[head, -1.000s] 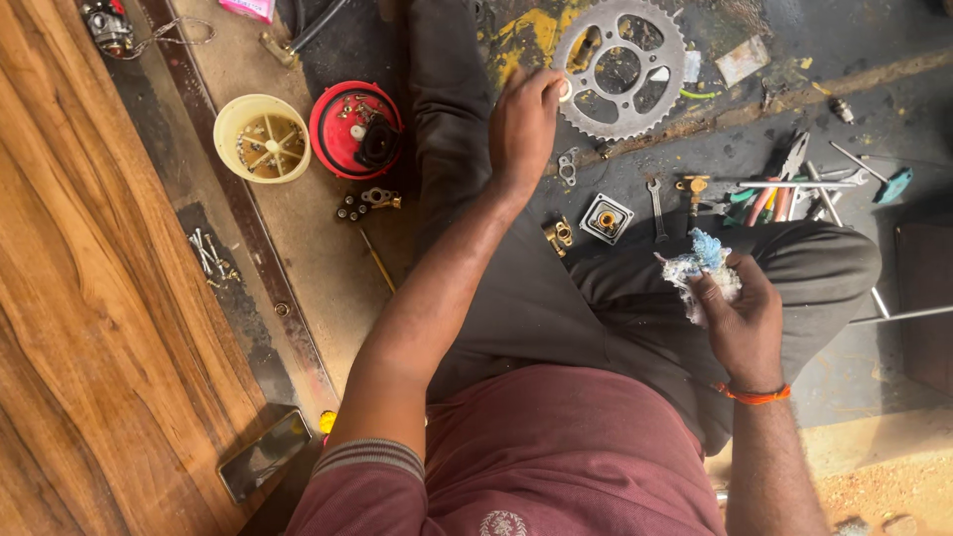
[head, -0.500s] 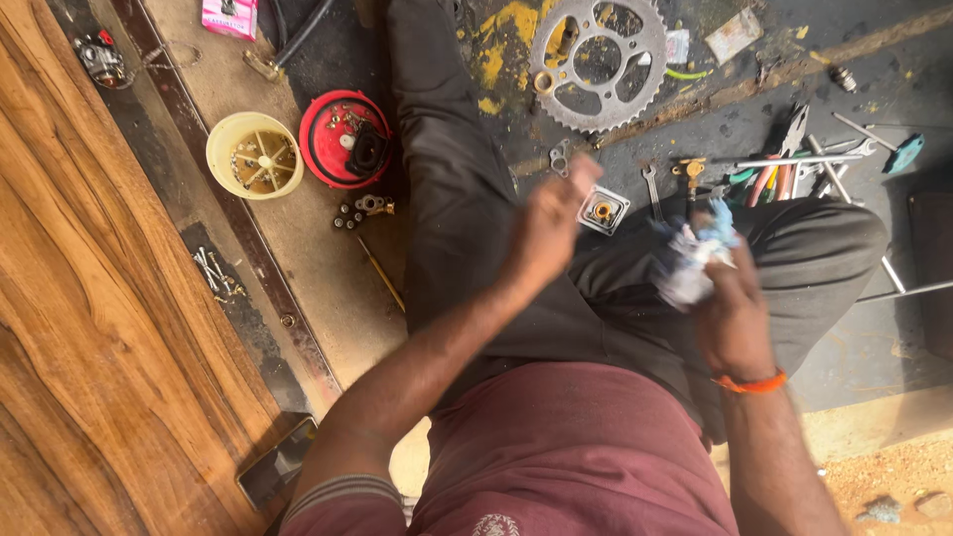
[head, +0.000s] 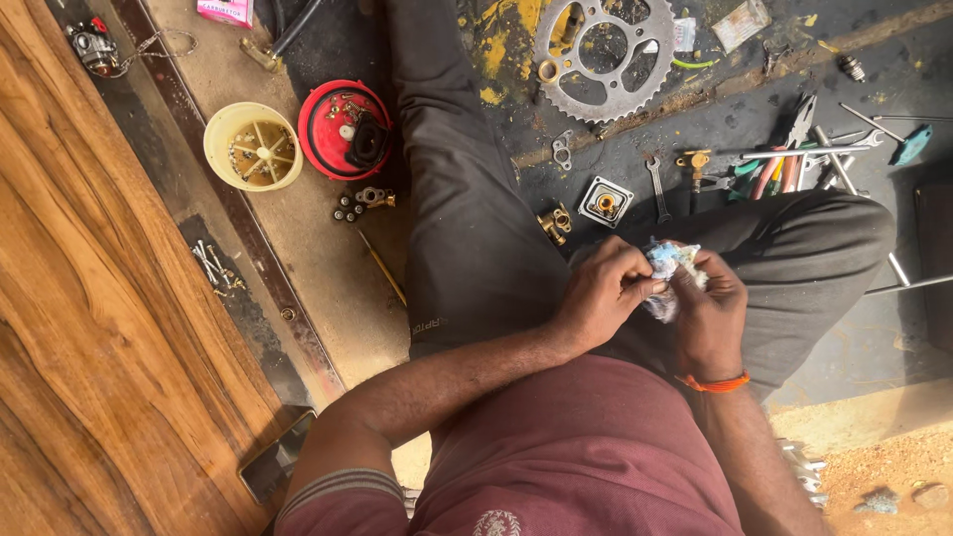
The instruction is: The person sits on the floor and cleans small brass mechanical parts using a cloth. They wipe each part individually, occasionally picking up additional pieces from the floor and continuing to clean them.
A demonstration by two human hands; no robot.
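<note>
- Both hands meet at centre right of the frame, over the person's lap: the left hand [head: 604,293] and the right hand [head: 710,313] are each closed around a crumpled white and pale-blue rag [head: 667,268] held between them.
- The left hand's fingers curl onto the rag from the left; the right hand, with an orange band [head: 715,382] at its wrist, cups it from the right. Whether anything sits inside the rag cannot be told.
- Just above the hands, on the dark floor [head: 754,94], lie a small square metal part [head: 605,201] with a brass centre and a brass fitting [head: 555,223] beside it.
- A large toothed sprocket [head: 604,58] lies at upper centre.
- To the upper right, a cluster of hand tools [head: 794,159], pliers and spanners among them, rests near the bent knee.
- At upper left stand a yellow round container [head: 253,147] and a red round lid [head: 345,129], touching or nearly so, each with small parts in it.
- A wooden panel [head: 99,328] fills the left side.
</note>
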